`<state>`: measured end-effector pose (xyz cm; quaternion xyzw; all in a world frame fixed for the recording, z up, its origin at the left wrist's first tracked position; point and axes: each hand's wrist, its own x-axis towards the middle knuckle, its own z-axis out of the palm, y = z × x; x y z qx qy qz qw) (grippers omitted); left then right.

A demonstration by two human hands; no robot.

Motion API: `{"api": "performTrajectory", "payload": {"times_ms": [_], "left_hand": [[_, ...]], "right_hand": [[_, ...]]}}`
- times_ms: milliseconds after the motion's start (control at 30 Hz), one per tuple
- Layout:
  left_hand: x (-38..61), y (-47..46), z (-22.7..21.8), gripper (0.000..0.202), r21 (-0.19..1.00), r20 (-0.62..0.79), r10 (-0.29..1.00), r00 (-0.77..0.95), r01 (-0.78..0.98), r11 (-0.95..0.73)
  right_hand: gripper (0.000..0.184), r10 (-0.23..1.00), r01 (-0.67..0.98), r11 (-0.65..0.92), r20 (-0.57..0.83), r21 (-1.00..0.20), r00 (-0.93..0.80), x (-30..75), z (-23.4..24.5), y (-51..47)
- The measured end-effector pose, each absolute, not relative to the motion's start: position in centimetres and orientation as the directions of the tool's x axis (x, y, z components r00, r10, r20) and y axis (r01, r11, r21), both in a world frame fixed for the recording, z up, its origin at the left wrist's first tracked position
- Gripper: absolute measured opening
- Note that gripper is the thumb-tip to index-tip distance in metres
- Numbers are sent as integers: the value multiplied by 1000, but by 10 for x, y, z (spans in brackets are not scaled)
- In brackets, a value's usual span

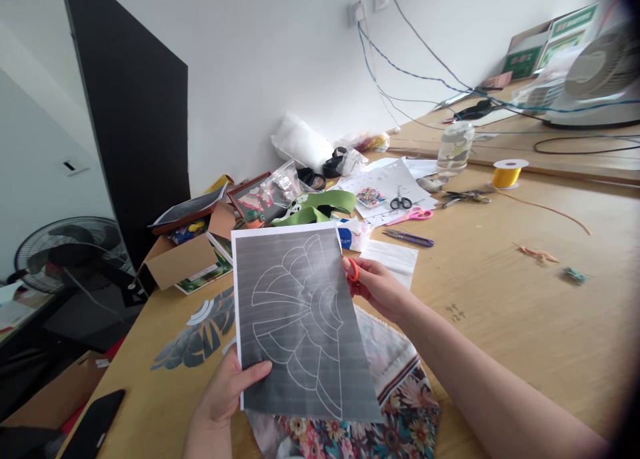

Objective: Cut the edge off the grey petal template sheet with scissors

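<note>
My left hand (227, 387) grips the lower left edge of a dark grey printed paper sheet (285, 266), thumb on top. White outlines of scalloped, petal-like shapes cover the sheet, and a white margin shows along its left and top. At its right edge, my right hand (383, 291) is closed on scissors with orange-red handles (354, 270); their blades are hidden behind the paper. Beneath the sheet lies a floral fabric piece (400, 419) with a striped band. Dark cut paper pieces (200, 339) lie on the table to the left.
Further back are pink scissors (417, 214), black scissors (401, 200), purple-handled snips (410, 238), and a box of colourful pins (371, 197). A yellow spool (507, 174) and jar (455, 149) stand right. An open cardboard box (175, 256) and phone (95, 422) are left.
</note>
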<state>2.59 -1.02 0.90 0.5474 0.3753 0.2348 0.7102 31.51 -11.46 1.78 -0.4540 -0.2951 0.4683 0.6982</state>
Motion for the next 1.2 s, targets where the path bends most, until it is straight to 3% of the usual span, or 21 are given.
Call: {"api": "performTrajectory", "payload": {"times_ms": [667, 1200], "left_hand": [[27, -11, 10, 52, 948, -291, 729, 620, 85, 307], [23, -4, 2, 57, 954, -284, 719, 634, 111, 279]], "right_hand": [[49, 886, -272, 157, 13, -949, 464, 315, 14, -112], [50, 872, -271, 159, 6, -949, 489, 315, 16, -112]]}}
